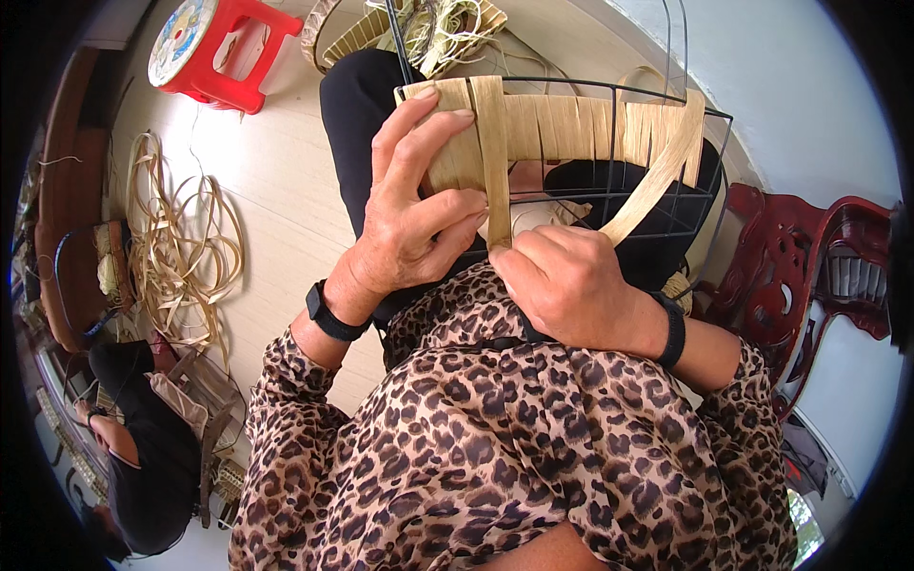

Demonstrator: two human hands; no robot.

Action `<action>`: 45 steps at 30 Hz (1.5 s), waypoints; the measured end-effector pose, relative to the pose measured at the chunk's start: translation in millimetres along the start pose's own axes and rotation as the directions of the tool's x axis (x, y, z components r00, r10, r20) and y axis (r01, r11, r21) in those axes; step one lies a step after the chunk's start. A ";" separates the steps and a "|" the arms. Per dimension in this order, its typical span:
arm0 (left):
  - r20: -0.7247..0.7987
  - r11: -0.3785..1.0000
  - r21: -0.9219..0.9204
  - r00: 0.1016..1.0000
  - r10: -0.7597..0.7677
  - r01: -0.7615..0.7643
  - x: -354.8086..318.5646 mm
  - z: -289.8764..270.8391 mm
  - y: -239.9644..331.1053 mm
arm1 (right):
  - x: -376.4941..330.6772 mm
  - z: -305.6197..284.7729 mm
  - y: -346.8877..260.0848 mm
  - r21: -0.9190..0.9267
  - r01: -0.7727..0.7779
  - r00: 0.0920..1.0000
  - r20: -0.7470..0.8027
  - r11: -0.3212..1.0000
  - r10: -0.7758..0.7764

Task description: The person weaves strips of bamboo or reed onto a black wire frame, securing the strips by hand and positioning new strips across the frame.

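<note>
**Pale floor (286, 252) around a partly wrapped black wire frame (592, 85)**

Left of the wire frame, loops of loose tan strips (186, 305) lie heaped on the floor. Farther off, beyond the frame's left end, stands a red stool (205, 86) with a patterned seat; straight beyond the frame sits a mass of pale shredded strands (462, 33). To the frame's right are a dark red carved chair (747, 262) and a pale wall (790, 105). Another person (157, 485), dressed in black, sits well to the left of the frame and nearer than it.

The frame itself rests over the wearer's lap, above dark trousers (352, 114) and just beyond a leopard-print garment (495, 447). Flat tan bands (562, 127) wrap its far side, set closely side by side.

At the frame's left end, the left hand (414, 205) lays two fingers across the wrapped part, the other visible digits bent near its lower edge; whether they clasp it cannot be told. Nearer than the frame's middle, the right hand (571, 285) has its fingers curled, pinching a tan strip (492, 152) that runs down over the frame. Another length (649, 186) slants from behind that hand to the frame's right end; the hand hides whether the two join.
</note>
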State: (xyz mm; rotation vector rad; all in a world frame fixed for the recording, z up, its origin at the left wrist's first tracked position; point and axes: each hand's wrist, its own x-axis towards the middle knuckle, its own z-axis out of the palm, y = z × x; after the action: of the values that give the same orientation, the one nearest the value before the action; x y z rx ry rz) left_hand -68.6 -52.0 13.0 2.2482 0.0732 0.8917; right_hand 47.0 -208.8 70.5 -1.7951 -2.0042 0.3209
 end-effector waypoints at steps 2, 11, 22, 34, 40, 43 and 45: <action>0.003 1.000 0.002 1.000 -0.001 0.001 0.1 0.2 0.2 | -1.3 -1.3 -0.8 -0.028 -0.005 1.000 0.027 1.000 0.005; 0.032 0.994 0.110 0.999 -0.010 0.007 4.8 -0.9 5.4 | 3.4 6.9 -2.7 -0.061 -0.017 1.000 0.002 0.998 0.017; 0.246 0.931 0.365 0.964 -0.106 0.009 30.2 -8.4 3.9 | 10.8 10.6 7.9 -0.106 -0.068 0.997 0.020 0.992 0.071; 0.349 0.889 0.442 0.936 -0.050 -0.117 30.3 -11.0 -13.7 | 21.8 8.8 8.6 -0.126 -0.053 0.992 0.106 0.991 0.067; 0.313 0.838 0.526 0.949 -0.030 -0.147 21.6 -2.2 -18.2 | 19.7 -20.5 37.4 0.163 -0.017 0.992 0.126 0.986 -0.004; 0.302 0.826 0.550 0.952 -0.054 -0.128 17.3 0.2 -19.8 | 35.0 -41.6 49.5 -0.038 0.072 0.997 0.031 0.997 -0.071; 0.283 0.829 0.544 0.959 -0.031 -0.134 17.2 0.6 -20.6 | 40.2 -49.4 64.1 -0.036 0.037 0.999 0.012 0.999 -0.037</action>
State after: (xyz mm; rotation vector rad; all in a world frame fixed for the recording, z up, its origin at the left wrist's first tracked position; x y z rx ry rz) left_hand -51.2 -32.0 9.6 2.9233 0.1604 0.6137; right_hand 123.6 -166.0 92.0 -1.7794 -2.0612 0.2862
